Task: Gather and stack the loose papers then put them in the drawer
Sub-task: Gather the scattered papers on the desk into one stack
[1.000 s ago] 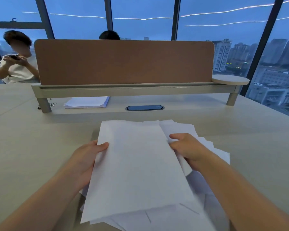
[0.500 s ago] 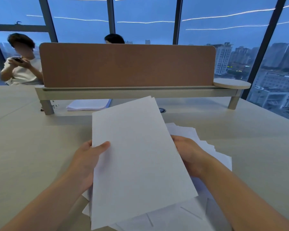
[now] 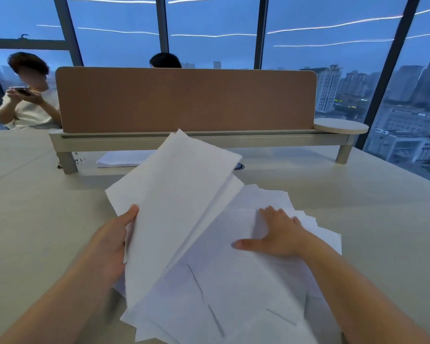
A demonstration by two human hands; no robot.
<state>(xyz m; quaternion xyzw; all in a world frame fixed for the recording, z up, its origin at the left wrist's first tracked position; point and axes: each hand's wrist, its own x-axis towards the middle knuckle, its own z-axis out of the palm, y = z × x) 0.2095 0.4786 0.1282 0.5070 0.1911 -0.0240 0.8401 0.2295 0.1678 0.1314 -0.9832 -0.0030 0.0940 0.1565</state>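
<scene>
White sheets (image 3: 181, 207) are raised at a tilt off the pale surface (image 3: 35, 219), gripped along their left edge by the left hand (image 3: 109, 244), thumb on top and fingers (image 3: 124, 244) curled underneath. Their far corner reaches up in front of the brown divider panel (image 3: 184, 100). The right hand (image 3: 276, 234) lies flat with fingers (image 3: 271, 212) released and spread, pressing on the loose papers (image 3: 233, 294), which lie fanned on the surface with ragged, uneven edges jutting right and toward the near edge. Bare surface stretches wide to the left and right of the pile. Another paper stack (image 3: 124, 158) lies under the divider's shelf (image 3: 209, 140), well apart from the hands.
</scene>
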